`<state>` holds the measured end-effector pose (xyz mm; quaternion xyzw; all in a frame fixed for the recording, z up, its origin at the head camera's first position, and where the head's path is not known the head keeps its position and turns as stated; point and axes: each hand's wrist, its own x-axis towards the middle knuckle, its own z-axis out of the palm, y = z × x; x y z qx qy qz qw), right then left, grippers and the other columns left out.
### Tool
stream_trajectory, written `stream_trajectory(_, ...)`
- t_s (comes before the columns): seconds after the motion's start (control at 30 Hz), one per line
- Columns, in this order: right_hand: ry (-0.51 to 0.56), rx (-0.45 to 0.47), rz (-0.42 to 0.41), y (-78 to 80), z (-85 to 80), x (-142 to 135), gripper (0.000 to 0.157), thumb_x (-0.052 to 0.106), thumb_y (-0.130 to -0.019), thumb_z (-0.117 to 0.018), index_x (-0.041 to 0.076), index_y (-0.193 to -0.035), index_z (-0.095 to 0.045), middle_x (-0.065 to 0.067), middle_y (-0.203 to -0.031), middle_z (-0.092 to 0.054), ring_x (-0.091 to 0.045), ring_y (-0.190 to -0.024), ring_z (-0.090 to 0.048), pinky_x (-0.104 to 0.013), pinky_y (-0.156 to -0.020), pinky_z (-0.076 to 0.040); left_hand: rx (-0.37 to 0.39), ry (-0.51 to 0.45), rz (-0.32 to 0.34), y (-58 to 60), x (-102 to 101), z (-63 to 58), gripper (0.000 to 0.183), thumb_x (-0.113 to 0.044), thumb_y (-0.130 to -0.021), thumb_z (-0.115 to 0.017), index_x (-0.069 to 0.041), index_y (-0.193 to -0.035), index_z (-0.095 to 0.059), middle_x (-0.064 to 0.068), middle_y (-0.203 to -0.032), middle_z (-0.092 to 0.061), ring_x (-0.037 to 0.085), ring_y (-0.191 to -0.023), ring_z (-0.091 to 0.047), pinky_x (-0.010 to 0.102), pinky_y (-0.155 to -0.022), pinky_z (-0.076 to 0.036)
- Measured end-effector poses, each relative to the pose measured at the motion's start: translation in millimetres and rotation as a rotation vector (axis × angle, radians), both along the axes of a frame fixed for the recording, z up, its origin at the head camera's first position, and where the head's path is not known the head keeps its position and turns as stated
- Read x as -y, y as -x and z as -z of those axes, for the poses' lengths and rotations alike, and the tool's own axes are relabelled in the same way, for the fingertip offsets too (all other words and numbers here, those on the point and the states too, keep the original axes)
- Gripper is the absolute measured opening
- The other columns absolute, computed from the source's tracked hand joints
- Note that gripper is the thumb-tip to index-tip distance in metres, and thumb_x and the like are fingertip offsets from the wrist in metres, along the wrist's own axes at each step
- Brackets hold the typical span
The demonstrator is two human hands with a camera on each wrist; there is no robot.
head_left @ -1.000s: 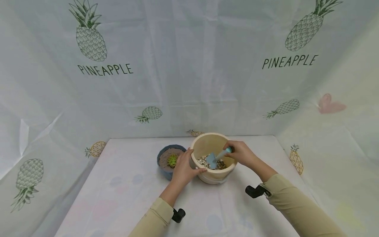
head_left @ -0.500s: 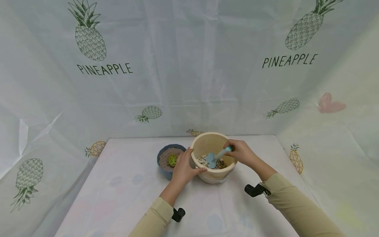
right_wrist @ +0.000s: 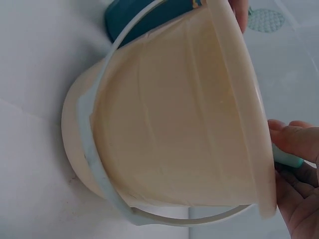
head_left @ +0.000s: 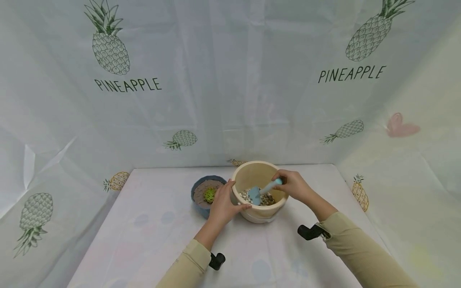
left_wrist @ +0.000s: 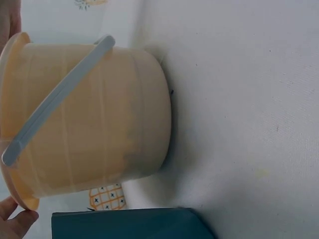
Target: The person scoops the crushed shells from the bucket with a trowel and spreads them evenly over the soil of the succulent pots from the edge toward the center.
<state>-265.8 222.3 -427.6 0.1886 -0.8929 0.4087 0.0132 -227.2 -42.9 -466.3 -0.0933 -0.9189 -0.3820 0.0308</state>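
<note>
I'm watching what looks like a scoop in progress, with the small blue trowel (head_left: 254,196) leaning blade-down in the gravel (head_left: 267,199) at the bottom of the cream bucket (head_left: 256,175), its handle rising to the right. The way I'd work it, the blade should go in at a shallow slant under the pale pebbles, then level off before it rises, slowly enough that nothing rolls off the edges; how deep it sits now I can't tell. I'd also mind the bucket's far wall and rim on the way up, since a knock there could tip the load. The right hand (head_left: 293,185) is closed in a pinch on the end of the trowel handle, above the right side of the bucket, a light hold that might twist under weight, so I'd favour a firmer grip further down. The left hand (head_left: 223,207) is part open, thumb and fingers spread apart but gripping the bucket's left rim, which should steady it well against the push of the blade. The bucket stands on the bench (head_left: 155,240), its grey bail (right_wrist: 98,174) hanging down, and just to its left is the blue pot (head_left: 200,210) with a green succulent (head_left: 209,195), partly behind the left hand.
</note>
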Motion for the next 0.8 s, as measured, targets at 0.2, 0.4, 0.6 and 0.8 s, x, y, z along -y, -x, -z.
stream_trajectory(0.2, 0.042, 0.025, 0.032, -2.9, -2.1, -5.2, 0.017, 0.0, -0.083, -0.076, 0.002, -0.098, -0.068, -0.008, -0.092, -0.067, -0.02, -0.082, -0.062, -0.03, -0.069, -0.055, 0.003, -0.015, -0.006, -1.4, 0.0, -0.8, 0.1, -0.054, -0.068, -0.084, -0.014, -0.149, -0.04, 0.006, -0.156, -0.032, 0.036, -0.142, -0.026, 0.057, -0.109, -0.031)
stream_trajectory(0.4, 0.059, 0.019, 0.054, -5.5, -3.3, -10.6, 0.016, 0.003, -0.084, -0.076, 0.0, -0.098, -0.068, -0.01, -0.093, -0.067, -0.021, -0.082, -0.063, -0.03, -0.068, -0.055, 0.0, -0.029, -0.003, -2.1, -0.2, -1.4, 0.1, -0.054, -0.068, -0.084, -0.014, -0.149, -0.04, 0.006, -0.156, -0.032, 0.036, -0.142, -0.026, 0.057, -0.109, -0.031)
stream_trajectory(0.6, 0.109, 0.045, 0.091, -7.3, -0.4, -16.4, 0.017, 0.005, -0.085, -0.076, 0.001, -0.1, -0.068, -0.012, -0.096, -0.067, -0.021, -0.084, -0.065, -0.028, -0.067, -0.055, 0.007, -0.019, -0.007, -1.4, 0.0, -0.5, 0.1, -0.055, -0.068, -0.083, -0.014, -0.149, -0.04, 0.006, -0.157, -0.031, 0.037, -0.142, -0.025, 0.058, -0.109, -0.03)
stream_trajectory(0.8, 0.162, 0.056, 0.106, -12.2, 1.4, -21.4, 0.02, 0.006, -0.085, -0.075, -0.002, -0.102, -0.067, -0.014, -0.099, -0.067, -0.023, -0.087, -0.066, -0.032, -0.07, -0.057, 0.002, -0.017, 0.005, -2.7, -0.2, -1.1, 0.097, -0.054, -0.069, -0.083, -0.014, -0.148, -0.042, 0.006, -0.157, -0.03, 0.037, -0.142, -0.025, 0.058, -0.109, -0.03)
